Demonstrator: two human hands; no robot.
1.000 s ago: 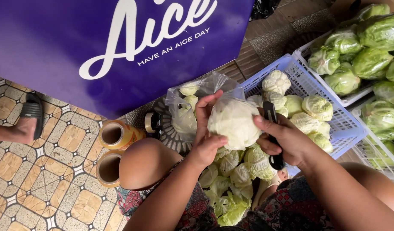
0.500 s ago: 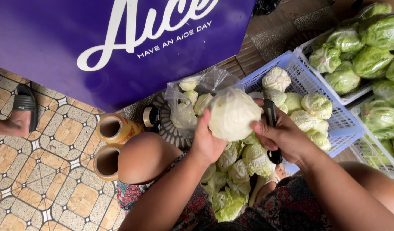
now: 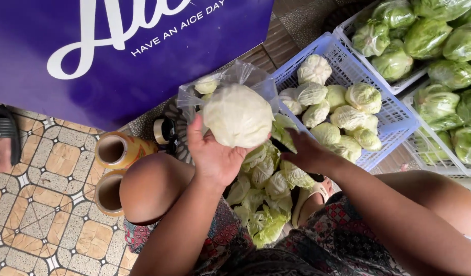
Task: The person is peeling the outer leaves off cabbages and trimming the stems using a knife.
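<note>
My left hand (image 3: 212,156) holds a pale, trimmed cabbage head (image 3: 238,115) from below, above my knees. Just to its right is my right hand (image 3: 309,153), closed around a dark-handled knife (image 3: 282,146); the blade is mostly hidden among the leaves. Behind the cabbage, a clear plastic bag (image 3: 245,74) with a few pale pieces in it stands open. A heap of cut-off green leaves (image 3: 266,204) lies between my legs.
A blue crate (image 3: 325,40) of trimmed cabbages stands to the right, with white crates (image 3: 342,31) of green untrimmed cabbages beyond it. Two film rolls (image 3: 118,151) lie by my left knee. A purple board (image 3: 92,51) leans behind. Another person's sandalled foot (image 3: 3,138) is at the left edge.
My right hand with the knife has come off the cabbage and dropped lower to its right. My left hand has kept the cabbage and turned it a little.
</note>
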